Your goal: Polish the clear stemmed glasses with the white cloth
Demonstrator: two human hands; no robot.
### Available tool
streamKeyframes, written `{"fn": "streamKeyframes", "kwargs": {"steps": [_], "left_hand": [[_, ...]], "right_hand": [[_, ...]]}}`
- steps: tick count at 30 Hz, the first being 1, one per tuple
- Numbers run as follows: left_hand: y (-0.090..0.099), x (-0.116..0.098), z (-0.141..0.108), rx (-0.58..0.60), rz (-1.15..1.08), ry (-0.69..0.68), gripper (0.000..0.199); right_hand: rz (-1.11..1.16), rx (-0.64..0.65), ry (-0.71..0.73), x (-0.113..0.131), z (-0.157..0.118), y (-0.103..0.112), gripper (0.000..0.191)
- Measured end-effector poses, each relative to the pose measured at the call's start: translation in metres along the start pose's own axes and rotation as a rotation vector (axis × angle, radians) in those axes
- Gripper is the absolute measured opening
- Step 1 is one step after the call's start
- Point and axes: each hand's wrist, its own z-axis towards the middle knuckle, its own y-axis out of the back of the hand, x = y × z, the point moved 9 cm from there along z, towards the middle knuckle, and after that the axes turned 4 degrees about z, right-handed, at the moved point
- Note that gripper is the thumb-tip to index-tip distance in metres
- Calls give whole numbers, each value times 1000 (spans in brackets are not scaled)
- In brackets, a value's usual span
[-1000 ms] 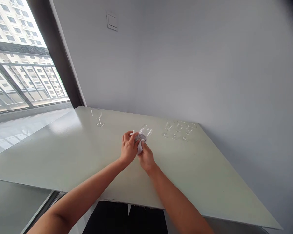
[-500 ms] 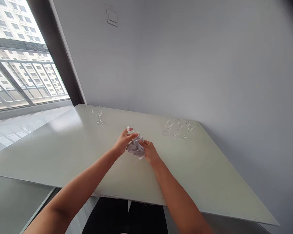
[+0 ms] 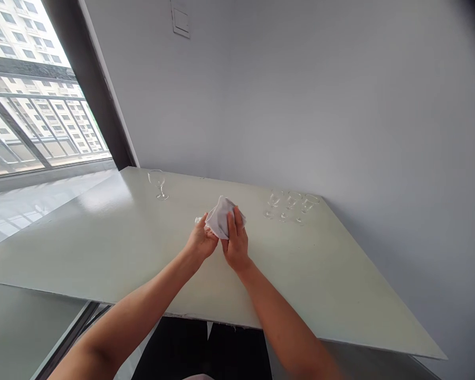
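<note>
Above the middle of the table, my left hand (image 3: 202,240) is closed around a clear stemmed glass (image 3: 198,219); only a bit of it shows past the fingers on the left. A pale grey-white cloth (image 3: 220,217) covers the rest of the glass. My right hand (image 3: 236,243) grips the cloth from the right, its fingers pressed over the fabric. Both hands are close together, nearly touching at the heels.
One stemmed glass (image 3: 157,184) stands upright at the table's back left. Three more stemmed glasses (image 3: 293,202) stand in a row at the back right near the wall (image 3: 340,132). The pale table (image 3: 103,253) has a front edge close to my body.
My right hand has brought the cloth up over the glass, with its fingers now on top of the fabric. The glass in my left hand has tilted leftward. The standing glasses have not moved.
</note>
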Motion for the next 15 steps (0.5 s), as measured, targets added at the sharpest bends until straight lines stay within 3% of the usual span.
{"fn": "streamKeyframes", "kwargs": {"steps": [3, 6, 8, 12, 13, 15], "left_hand": [[3, 2, -1, -127, -180, -16, 13], [-6, -28, -8, -105, -100, -285, 25], [-19, -54, -22, -56, 41, -511, 39], [-43, -87, -51, -11, 332, -798, 60], [-46, -92, -55, -15, 380, -845, 63], [-48, -99, -60, -36, 453, -925, 68]], "right_hand": [[94, -43, -237, -24, -7, 0, 52], [202, 0, -477, -46, -19, -13, 39], [268, 52, -539, -50, -22, -22, 35], [288, 384, -375, -34, -18, -44, 41], [220, 427, -314, -30, -15, -42, 42], [54, 363, -261, -31, -7, -25, 43]]}}
